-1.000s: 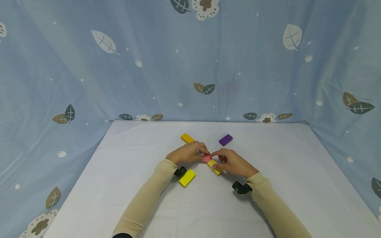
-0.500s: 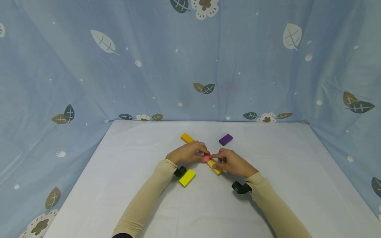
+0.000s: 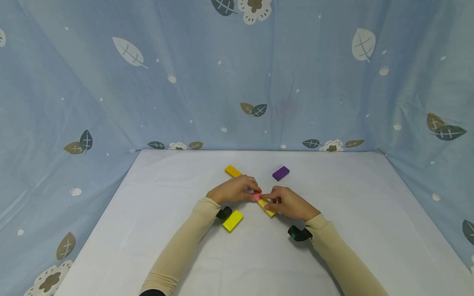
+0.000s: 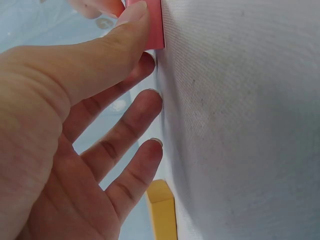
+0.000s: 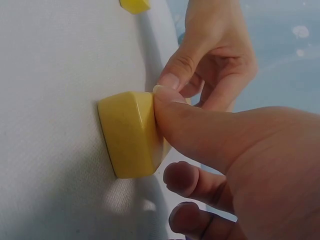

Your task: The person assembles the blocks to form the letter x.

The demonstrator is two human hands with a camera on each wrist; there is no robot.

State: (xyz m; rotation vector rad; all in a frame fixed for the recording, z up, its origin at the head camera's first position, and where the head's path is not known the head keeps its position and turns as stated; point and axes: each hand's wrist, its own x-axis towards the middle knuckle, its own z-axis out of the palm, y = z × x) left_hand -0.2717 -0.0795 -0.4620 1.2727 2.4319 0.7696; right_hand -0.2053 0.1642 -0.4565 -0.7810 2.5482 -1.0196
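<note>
My left hand (image 3: 233, 190) pinches a small pink block (image 3: 256, 197) between thumb and fingers; its other fingers spread loosely in the left wrist view. The pink block (image 4: 156, 30) stands on the white cloth there, partly behind the thumb. End to end with it lies a pale yellow block (image 3: 266, 208). My right hand (image 3: 293, 203) holds this yellow block (image 5: 129, 137), the thumb on it and the index finger reaching to the pink block. In the right wrist view the thumb hides the far end, and the index fingertip does not show.
A bright yellow block (image 3: 233, 221) lies beside the left wrist's black camera (image 3: 224, 213). Behind the left hand is an orange-yellow block (image 3: 233, 171), with a purple block (image 3: 281, 173) to its right. A blue patterned curtain (image 3: 207, 82) hangs behind the white-covered table (image 3: 177, 172).
Both hands stay almost in place. The right index finger has slid slightly left and down onto the pink block. The loose blocks have not moved.
</note>
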